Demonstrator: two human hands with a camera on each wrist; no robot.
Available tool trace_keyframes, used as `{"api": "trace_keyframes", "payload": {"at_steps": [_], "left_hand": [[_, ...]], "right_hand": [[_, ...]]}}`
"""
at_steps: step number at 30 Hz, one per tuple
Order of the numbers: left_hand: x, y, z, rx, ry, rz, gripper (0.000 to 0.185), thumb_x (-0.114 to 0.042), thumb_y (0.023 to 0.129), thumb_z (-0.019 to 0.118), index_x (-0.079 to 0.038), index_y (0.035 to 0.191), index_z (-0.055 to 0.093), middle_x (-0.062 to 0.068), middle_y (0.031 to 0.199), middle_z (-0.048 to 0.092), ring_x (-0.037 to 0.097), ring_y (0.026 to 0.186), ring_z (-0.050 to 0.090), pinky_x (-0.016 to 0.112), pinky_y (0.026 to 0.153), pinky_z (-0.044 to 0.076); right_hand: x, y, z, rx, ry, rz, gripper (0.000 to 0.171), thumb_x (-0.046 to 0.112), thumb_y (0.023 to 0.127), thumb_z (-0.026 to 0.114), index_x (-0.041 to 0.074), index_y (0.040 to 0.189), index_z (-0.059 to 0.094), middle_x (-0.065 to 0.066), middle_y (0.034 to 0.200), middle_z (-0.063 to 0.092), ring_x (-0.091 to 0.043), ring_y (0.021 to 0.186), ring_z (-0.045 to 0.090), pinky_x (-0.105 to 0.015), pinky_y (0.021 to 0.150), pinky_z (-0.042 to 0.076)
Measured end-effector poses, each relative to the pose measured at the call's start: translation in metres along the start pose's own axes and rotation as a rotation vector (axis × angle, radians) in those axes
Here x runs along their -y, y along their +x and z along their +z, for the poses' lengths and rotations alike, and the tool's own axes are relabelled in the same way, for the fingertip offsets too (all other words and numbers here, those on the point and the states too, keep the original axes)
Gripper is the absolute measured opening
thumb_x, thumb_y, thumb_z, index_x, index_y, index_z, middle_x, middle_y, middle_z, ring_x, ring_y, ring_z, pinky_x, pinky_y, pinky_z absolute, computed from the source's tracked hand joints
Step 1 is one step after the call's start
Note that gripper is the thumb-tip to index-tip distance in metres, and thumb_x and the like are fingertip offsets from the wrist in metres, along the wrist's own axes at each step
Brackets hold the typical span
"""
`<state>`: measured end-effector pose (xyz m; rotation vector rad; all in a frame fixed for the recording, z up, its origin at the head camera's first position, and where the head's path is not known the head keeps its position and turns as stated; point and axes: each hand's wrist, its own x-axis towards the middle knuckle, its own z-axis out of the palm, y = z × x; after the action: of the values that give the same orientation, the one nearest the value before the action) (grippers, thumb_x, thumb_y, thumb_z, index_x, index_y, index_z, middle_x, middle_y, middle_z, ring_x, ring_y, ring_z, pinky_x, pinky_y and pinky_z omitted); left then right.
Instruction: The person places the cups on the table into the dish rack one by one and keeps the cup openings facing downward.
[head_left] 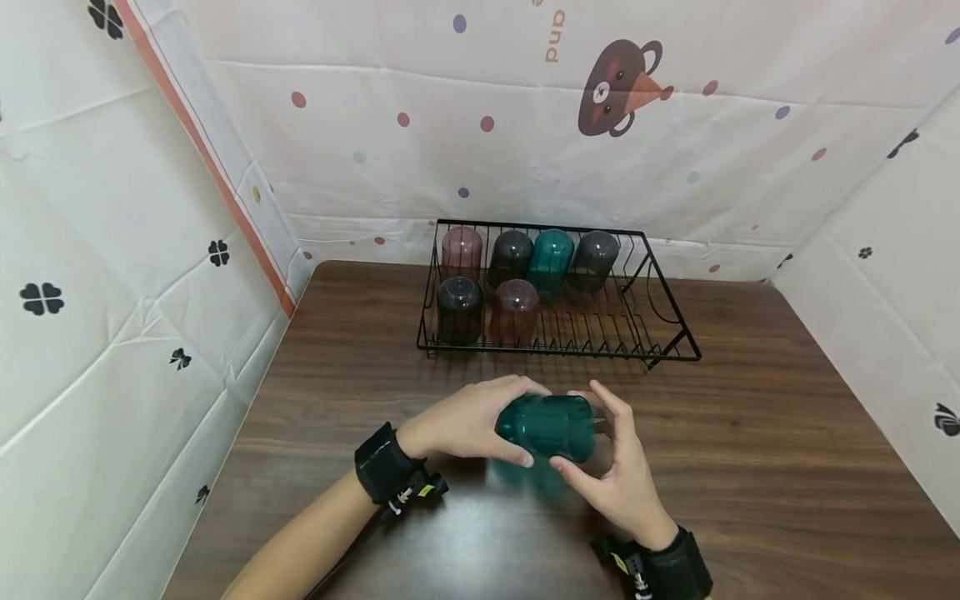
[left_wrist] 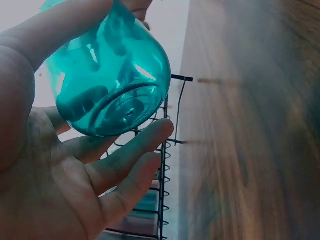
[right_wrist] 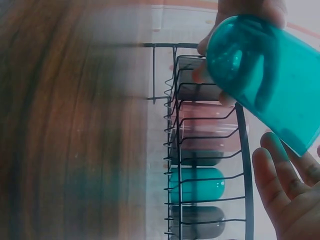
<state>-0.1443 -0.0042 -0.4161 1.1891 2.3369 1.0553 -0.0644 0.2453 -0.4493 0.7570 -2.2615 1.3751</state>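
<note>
A see-through teal cup (head_left: 543, 427) lies on its side in the air just above the brown table (head_left: 750, 467), between both hands. My left hand (head_left: 517, 423) grips its rounded base end, fingers over the top and thumb underneath; the left wrist view shows the cup's base (left_wrist: 110, 85) against the curled fingers (left_wrist: 125, 150). My right hand (head_left: 579, 428) is at the cup's open end, its fingers fairly straight, thumb touching the underside. In the right wrist view the cup (right_wrist: 260, 70) hangs just above those fingers (right_wrist: 280, 185).
A black wire dish rack (head_left: 675, 325) stands at the back of the table, with several upturned cups at its left end: pink (head_left: 461, 250), dark (head_left: 510, 254), teal (head_left: 551, 258). Its right part holds nothing. Patterned sheets wall in three sides.
</note>
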Motion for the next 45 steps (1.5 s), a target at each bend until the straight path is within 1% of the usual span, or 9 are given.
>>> {"api": "trace_keyframes", "payload": {"at_steps": [3,7,16,20,25,28,32,37,45], "left_hand": [[0.001,-0.001,-0.003,-0.005,-0.001,-0.006,0.079,-0.048,0.082,0.083,-0.037,0.148,0.042,-0.006,0.139,0.054,0.009,0.108,0.060,0.026,0.086,0.053],[0.000,-0.003,-0.010,-0.013,0.001,-0.014,0.078,-0.048,0.083,0.082,-0.036,0.150,0.043,-0.005,0.141,0.052,0.011,0.106,0.058,0.027,0.085,0.053],[-0.002,-0.006,-0.019,-0.070,-0.055,0.004,0.076,-0.045,0.082,0.083,-0.037,0.147,0.045,-0.008,0.142,0.051,0.010,0.111,0.058,0.031,0.089,0.054],[-0.006,-0.004,-0.018,-0.108,-0.087,0.047,0.076,-0.043,0.083,0.084,-0.033,0.147,0.045,-0.007,0.143,0.051,0.010,0.113,0.059,0.029,0.090,0.055],[-0.011,-0.002,-0.014,-0.156,-0.153,0.087,0.078,-0.041,0.084,0.083,-0.030,0.149,0.042,-0.005,0.145,0.051,0.010,0.116,0.061,0.027,0.090,0.056],[-0.014,-0.001,-0.011,-0.186,-0.187,0.084,0.079,-0.039,0.083,0.084,-0.030,0.149,0.042,-0.007,0.143,0.054,0.008,0.117,0.062,0.027,0.091,0.056],[-0.019,0.001,-0.005,-0.222,-0.217,0.099,0.081,-0.034,0.082,0.087,-0.027,0.149,0.042,-0.007,0.138,0.058,0.007,0.120,0.060,0.030,0.097,0.054],[-0.025,0.002,0.000,-0.248,-0.198,0.123,0.083,-0.032,0.079,0.089,-0.025,0.149,0.045,-0.008,0.138,0.058,0.007,0.121,0.057,0.032,0.100,0.052],[-0.022,0.000,-0.011,-0.242,-0.249,0.129,0.083,-0.029,0.077,0.091,-0.028,0.148,0.048,-0.013,0.136,0.061,0.004,0.120,0.060,0.034,0.102,0.052]], "right_hand": [[0.000,-0.001,0.000,0.018,-0.031,0.039,0.103,-0.001,0.071,0.088,0.005,0.157,0.031,-0.020,0.143,0.051,-0.017,0.121,0.056,-0.021,0.091,0.048],[-0.001,-0.002,0.000,0.051,-0.066,0.100,0.099,0.000,0.073,0.088,0.012,0.156,0.035,-0.011,0.144,0.051,-0.013,0.116,0.055,-0.026,0.086,0.051],[-0.003,-0.006,0.008,0.093,-0.126,0.178,0.093,0.012,0.077,0.089,0.019,0.153,0.036,-0.005,0.143,0.051,-0.011,0.116,0.055,-0.032,0.091,0.052],[-0.004,-0.006,0.009,0.097,-0.126,0.201,0.090,0.014,0.078,0.089,0.016,0.151,0.037,-0.005,0.142,0.052,-0.011,0.116,0.055,-0.032,0.089,0.053],[-0.005,-0.005,0.009,0.098,-0.141,0.203,0.087,0.016,0.077,0.090,0.006,0.147,0.039,-0.005,0.142,0.054,-0.012,0.115,0.058,-0.032,0.089,0.053],[-0.005,-0.004,0.010,0.100,-0.149,0.206,0.089,0.018,0.076,0.091,0.010,0.147,0.039,-0.003,0.142,0.055,-0.012,0.116,0.060,-0.033,0.090,0.052],[-0.005,-0.003,0.011,0.112,-0.122,0.214,0.089,0.020,0.076,0.091,0.018,0.148,0.038,0.001,0.139,0.059,-0.011,0.115,0.061,-0.032,0.091,0.053],[-0.002,-0.001,0.013,0.146,-0.069,0.229,0.085,0.021,0.078,0.090,0.020,0.146,0.038,0.004,0.136,0.062,-0.010,0.117,0.063,-0.031,0.095,0.053],[0.007,0.010,0.004,0.187,-0.137,0.225,0.085,0.031,0.077,0.091,0.019,0.145,0.041,0.005,0.136,0.062,-0.011,0.120,0.062,-0.041,0.096,0.054]]}}
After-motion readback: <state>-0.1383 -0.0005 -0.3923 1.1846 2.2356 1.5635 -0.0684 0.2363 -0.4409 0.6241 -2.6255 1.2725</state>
